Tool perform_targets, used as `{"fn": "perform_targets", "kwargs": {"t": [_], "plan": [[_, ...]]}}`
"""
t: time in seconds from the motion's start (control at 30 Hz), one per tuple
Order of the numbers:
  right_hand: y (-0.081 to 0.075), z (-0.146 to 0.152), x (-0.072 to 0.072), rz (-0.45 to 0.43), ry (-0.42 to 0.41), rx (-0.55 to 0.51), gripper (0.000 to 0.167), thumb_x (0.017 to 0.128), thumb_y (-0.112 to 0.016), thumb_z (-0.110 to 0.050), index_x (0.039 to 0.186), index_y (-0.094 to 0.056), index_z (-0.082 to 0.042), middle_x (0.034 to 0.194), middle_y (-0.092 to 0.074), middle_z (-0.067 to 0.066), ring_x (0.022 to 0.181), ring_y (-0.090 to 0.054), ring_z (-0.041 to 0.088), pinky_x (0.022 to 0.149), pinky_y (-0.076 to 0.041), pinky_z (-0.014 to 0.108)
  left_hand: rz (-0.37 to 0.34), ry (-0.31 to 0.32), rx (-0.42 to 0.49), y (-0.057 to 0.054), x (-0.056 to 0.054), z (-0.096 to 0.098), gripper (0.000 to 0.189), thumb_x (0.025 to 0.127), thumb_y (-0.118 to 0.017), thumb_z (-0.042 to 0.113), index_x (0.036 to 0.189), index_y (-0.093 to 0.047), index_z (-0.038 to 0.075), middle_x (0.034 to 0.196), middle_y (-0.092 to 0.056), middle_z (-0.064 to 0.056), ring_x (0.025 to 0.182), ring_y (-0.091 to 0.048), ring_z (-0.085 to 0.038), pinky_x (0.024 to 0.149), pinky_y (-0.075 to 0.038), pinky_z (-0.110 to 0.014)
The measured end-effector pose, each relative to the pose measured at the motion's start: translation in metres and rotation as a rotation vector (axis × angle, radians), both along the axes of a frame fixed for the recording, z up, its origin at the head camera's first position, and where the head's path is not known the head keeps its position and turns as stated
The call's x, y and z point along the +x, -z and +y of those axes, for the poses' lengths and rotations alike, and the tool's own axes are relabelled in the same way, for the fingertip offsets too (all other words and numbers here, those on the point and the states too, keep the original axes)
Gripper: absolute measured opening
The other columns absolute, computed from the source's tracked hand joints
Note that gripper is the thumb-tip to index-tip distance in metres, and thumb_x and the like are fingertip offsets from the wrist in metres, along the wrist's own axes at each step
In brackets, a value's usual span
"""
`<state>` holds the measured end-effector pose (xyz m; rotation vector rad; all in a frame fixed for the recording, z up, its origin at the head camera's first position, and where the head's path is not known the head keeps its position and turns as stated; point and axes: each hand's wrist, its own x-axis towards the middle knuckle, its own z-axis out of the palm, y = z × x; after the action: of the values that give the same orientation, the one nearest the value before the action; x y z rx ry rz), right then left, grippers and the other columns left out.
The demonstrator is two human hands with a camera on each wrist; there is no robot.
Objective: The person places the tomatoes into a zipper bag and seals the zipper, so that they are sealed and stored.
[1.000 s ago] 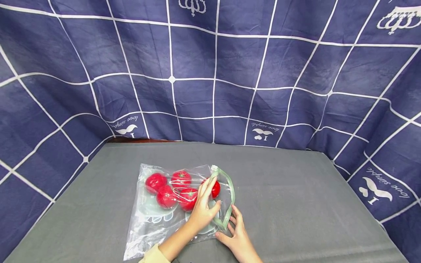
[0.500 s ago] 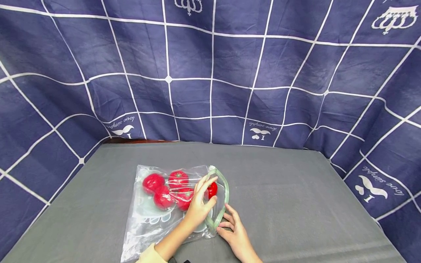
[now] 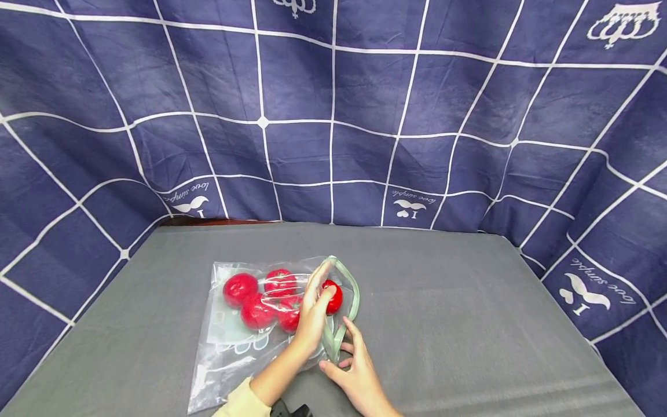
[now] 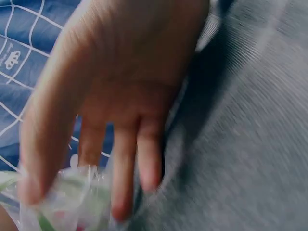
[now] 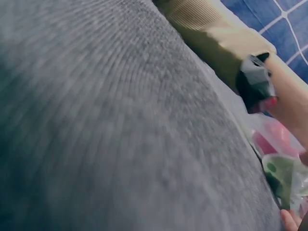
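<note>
A clear zip bag (image 3: 208, 370) with a pale green strip round its mouth lies on the grey table, several red tomatoes (image 3: 241, 290) inside. One tomato (image 3: 333, 297) sits by the mouth. My left hand (image 3: 312, 313) lies over the mouth end with straight fingers, its thumb against that tomato. At the mouth's near corner, my right hand (image 3: 358, 368) grips the bag edge with curved fingers and thumb. The left hand (image 4: 120, 115) shows long, extended fingers at the bag (image 4: 67, 202) in the left wrist view. Only fingertips (image 5: 290, 220) of my right hand appear in the right wrist view.
The grey cloth-covered table (image 3: 443, 313) stretches to the right of the bag. A blue curtain (image 3: 333, 116) with white lines hangs behind and at both sides. A black device (image 5: 257, 84) is strapped on the left wrist, by the pale yellow sleeve (image 5: 216, 48).
The bag's mouth corner has shifted left with my right hand. My left hand has turned more upright, and its thumb has come onto the tomato by the mouth. The head view has shifted slightly.
</note>
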<state>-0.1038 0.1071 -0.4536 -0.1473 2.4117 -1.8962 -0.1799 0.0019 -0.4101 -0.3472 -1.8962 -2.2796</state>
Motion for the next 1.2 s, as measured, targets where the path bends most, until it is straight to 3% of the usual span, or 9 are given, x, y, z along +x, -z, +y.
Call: {"fn": "perform_targets", "kwargs": {"t": [0.2,0.33,0.5,0.57,0.73,0.9,1.0,1.2], "plan": [[0.0,-0.004,-0.003,-0.068,-0.024,-0.263,0.075,0.081,-0.062,-0.009,0.143,-0.018,-0.011,0.135,-0.019,0.022,0.085,-0.061,0.005,0.073,-0.049,0.018,-0.009,-0.002,0.044,-0.005,-0.005,0.002,0.047,0.086,-0.043,0.004,0.133,-0.043,0.001,0.142,-0.037,-0.011,0.134,-0.029,-0.024,0.113,-0.016,-0.044],[-0.001,-0.003,-0.003,-0.068,0.017,-0.246,0.069,0.081,-0.059,-0.005,0.141,-0.025,-0.01,0.135,-0.026,0.022,0.082,-0.059,-0.002,0.072,-0.048,0.017,-0.027,-0.003,0.006,-0.008,-0.006,-0.002,0.045,0.087,-0.043,0.005,0.132,-0.045,0.002,0.141,-0.038,-0.011,0.134,-0.028,-0.025,0.111,-0.017,-0.048],[-0.004,0.003,-0.003,-0.029,0.048,-0.208,0.063,0.082,-0.06,-0.006,0.138,-0.032,-0.007,0.133,-0.035,0.022,0.079,-0.06,-0.001,0.072,-0.049,0.018,-0.073,-0.019,-0.066,-0.015,-0.01,-0.012,0.042,0.089,-0.042,0.009,0.13,-0.047,0.005,0.136,-0.043,-0.01,0.125,-0.036,-0.025,0.106,-0.026,-0.044],[-0.005,0.005,-0.003,-0.01,0.054,-0.211,0.061,0.082,-0.059,-0.006,0.137,-0.033,-0.005,0.132,-0.037,0.023,0.078,-0.06,-0.001,0.072,-0.05,0.019,-0.085,0.004,-0.105,-0.018,-0.013,-0.017,0.04,0.091,-0.04,0.013,0.13,-0.047,0.005,0.135,-0.044,-0.012,0.125,-0.036,-0.028,0.106,-0.026,-0.044],[-0.006,0.01,-0.004,0.031,0.099,-0.219,0.053,0.083,-0.058,-0.004,0.132,-0.038,0.0,0.131,-0.04,0.026,0.073,-0.058,-0.002,0.07,-0.05,0.018,-0.123,0.103,-0.287,-0.025,-0.023,-0.029,0.044,0.097,-0.033,0.026,0.132,-0.041,0.002,0.138,-0.04,-0.019,0.129,-0.036,-0.036,0.108,-0.026,-0.048],[-0.006,0.016,-0.004,0.036,0.145,-0.22,0.045,0.083,-0.058,-0.003,0.124,-0.043,0.006,0.124,-0.047,0.028,0.07,-0.057,-0.003,0.067,-0.05,0.018,-0.089,0.095,-0.505,-0.036,-0.038,-0.034,0.038,0.095,-0.038,0.024,0.125,-0.052,0.005,0.128,-0.053,-0.016,0.119,-0.05,-0.033,0.101,-0.036,-0.047],[-0.006,0.019,-0.004,0.015,0.156,-0.228,0.042,0.083,-0.058,-0.004,0.121,-0.045,0.009,0.113,-0.054,0.025,0.072,-0.058,-0.003,0.069,-0.051,0.019,-0.049,0.097,-0.626,-0.043,-0.05,-0.036,0.032,0.093,-0.042,0.02,0.117,-0.06,0.007,0.119,-0.06,-0.011,0.112,-0.054,-0.027,0.096,-0.04,-0.044],[-0.005,0.023,-0.004,0.006,0.155,-0.256,0.041,0.083,-0.059,-0.004,0.118,-0.046,0.013,0.094,-0.062,0.008,0.076,-0.059,-0.002,0.071,-0.052,0.019,-0.035,0.199,-0.77,-0.048,-0.08,-0.041,0.033,0.09,-0.043,0.016,0.115,-0.059,0.003,0.118,-0.06,-0.015,0.112,-0.054,-0.028,0.096,-0.041,-0.042]]}}
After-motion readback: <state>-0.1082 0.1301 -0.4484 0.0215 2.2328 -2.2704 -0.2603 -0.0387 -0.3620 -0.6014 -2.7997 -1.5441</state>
